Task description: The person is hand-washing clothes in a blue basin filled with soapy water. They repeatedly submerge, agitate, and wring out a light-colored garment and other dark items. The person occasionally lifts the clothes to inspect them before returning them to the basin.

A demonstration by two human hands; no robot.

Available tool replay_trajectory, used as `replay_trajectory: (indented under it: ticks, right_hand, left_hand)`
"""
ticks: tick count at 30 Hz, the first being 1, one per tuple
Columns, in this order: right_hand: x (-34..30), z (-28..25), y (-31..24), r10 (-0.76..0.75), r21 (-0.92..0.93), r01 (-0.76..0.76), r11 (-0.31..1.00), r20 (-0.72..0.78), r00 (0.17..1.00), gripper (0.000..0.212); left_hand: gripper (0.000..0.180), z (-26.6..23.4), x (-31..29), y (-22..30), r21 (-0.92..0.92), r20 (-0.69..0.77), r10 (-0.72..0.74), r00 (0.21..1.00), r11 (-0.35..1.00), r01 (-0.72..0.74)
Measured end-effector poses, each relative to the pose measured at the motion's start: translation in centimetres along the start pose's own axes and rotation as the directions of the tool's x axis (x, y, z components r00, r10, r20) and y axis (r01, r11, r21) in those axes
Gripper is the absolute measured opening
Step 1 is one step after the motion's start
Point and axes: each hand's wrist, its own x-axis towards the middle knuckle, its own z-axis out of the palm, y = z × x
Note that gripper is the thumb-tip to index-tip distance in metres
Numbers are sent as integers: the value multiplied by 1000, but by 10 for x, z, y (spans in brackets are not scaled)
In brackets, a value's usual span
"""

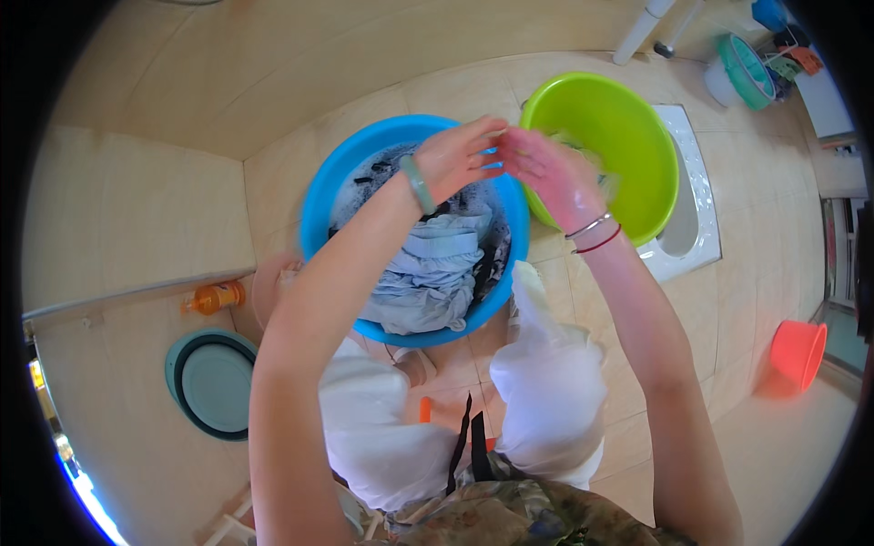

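Blue tub [317,214]: we find clothes [423,282] in suds [347,202], seemingly unrinsed; left hand [457,162] and right hand [555,177] loosely spread, apparently empty.

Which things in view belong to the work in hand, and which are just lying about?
Seemingly in the work:
left hand
right hand
blue tub
wet clothes in it
lime-green tub, probably

Apparently just lying about:
orange bottle
gray-green basin
coral bucket

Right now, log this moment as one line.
left hand: open, above blue basin | right hand: open, fingers by left's, contact unclear | blue basin: clothes, suds | green basin: right of blue basin
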Motion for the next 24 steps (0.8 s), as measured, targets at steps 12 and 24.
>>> replay_trajectory:
  ticks: [12,24]
  right_hand:
    - [51,14,169,473,-979,110,-173,15,881,114]
    - [62,2,242,385,-894,254,-369,102,917,96]
  left_hand:
    - [100,-121,-110,-128,866,-478,-65,876,130,482]
    - [88,-168,-99,-209,887,-409,92,908,-191,419]
